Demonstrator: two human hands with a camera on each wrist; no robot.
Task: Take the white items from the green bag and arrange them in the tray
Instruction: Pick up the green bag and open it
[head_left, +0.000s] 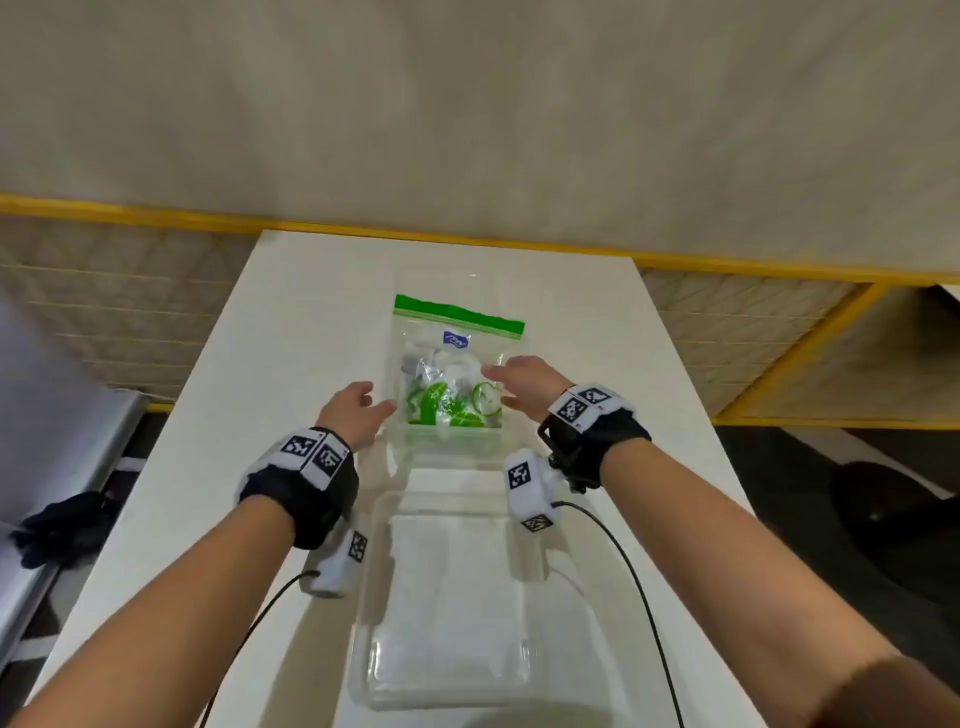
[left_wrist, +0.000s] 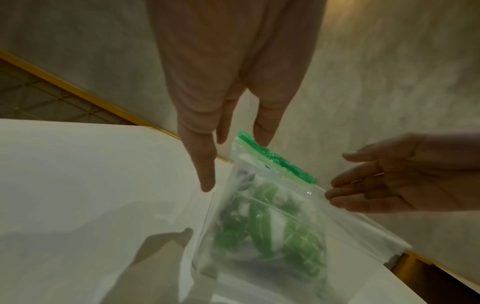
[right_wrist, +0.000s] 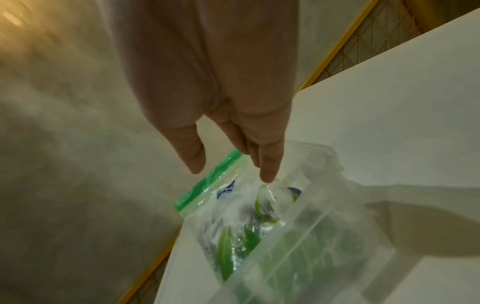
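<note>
Fingers, left hand (head_left: 358, 413): extended and slightly spread, holding nothing; the fingertips (left_wrist: 207, 183) sit just beside the left edge of the bag, not clearly touching it.
Fingers, right hand (head_left: 524, 382): extended and relaxed, holding nothing; in the right wrist view one fingertip (right_wrist: 267, 174) reaches the film near the bag's upper right, contact uncertain.
Hand placement, judged: one hand on each side of the bag suits a two-handed pickup or opening of the seal.
Table (head_left: 291, 322): white top; carries the bag at the far centre and the tray at the near centre.
Clear plastic tray (head_left: 374, 670): shallow, transparent, lies nearest the person; no items visible in it. Its position directly below the bag keeps the transfer path short.
Green zip-seal bag (head_left: 457, 374): transparent film, lies flat on the table just beyond the tray, between the two hands.
Green seal strip (head_left: 460, 314): runs across the far end of the bag, away from the person; it appears pressed shut, though this cannot be confirmed.
Bag contents: white items (head_left: 452, 366) sit in the upper part, green items (head_left: 447, 408) in the lower part; all remain inside the film.
Blue label (head_left: 456, 340): small print mark below the seal strip.
Task stage, judged: start of the sequence; bag not yet opened, nothing placed.
Risk, judged: thin film may slide or crumple under light fingertip contact.
</note>
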